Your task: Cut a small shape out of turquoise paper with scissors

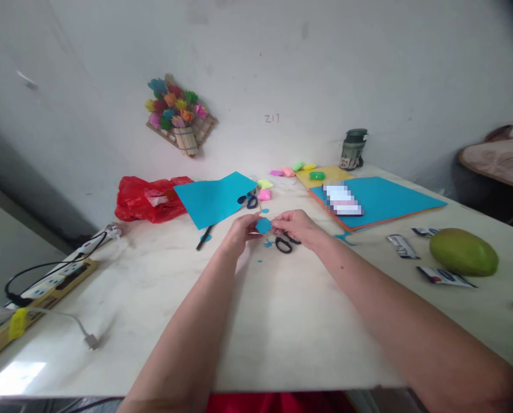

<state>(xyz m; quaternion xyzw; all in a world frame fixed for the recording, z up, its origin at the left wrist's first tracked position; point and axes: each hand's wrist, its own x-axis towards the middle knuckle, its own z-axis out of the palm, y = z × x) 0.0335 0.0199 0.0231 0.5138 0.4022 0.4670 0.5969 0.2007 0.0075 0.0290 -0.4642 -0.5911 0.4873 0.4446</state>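
Observation:
A small blue paper cutout (263, 225) is held between my two hands above the table. My left hand (241, 230) pinches its left side, and my right hand (294, 225) has its fingertips closed at the right edge. Just below my right hand lies a pair of scissors (284, 245) with dark handles, its blades hidden. Small blue paper scraps (268, 244) are scattered under the cutout. A black pen (204, 238) rests to the left on another blue piece. Beyond my hands, a second pair of scissors (251, 201) lies at the edge of a large blue sheet (213, 198).
A phone (343, 199) lies on blue paper (394, 198) at the right. Nearby are a green mango (463, 252) and small packets (445, 276). A red plastic bag (151, 201), power strip (58, 281) and cable (90, 341) occupy the left. A bottle (353, 149) stands behind.

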